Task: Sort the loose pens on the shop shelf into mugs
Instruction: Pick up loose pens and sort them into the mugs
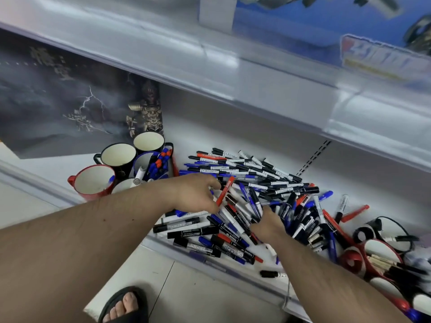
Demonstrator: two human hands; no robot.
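The loose pens (251,194) lie in a tangled heap on the white shop shelf (245,127), with both hands reaching into its near-left edge. The left hand (196,194) pinches a red pen (224,191) between thumb and fingertips; its long axis runs diagonally, the far end tilted up and to the right. The right hand (268,223) is curled around a small bunch of pens, mostly blue ones, standing out of the pile. The mugs (121,164) stand in a cluster to the left of the heap, just beyond the left wrist, so the left hand is the nearer one for a drop, probably a short swing leftward. One blue mug (145,165) already holds blue and red pens
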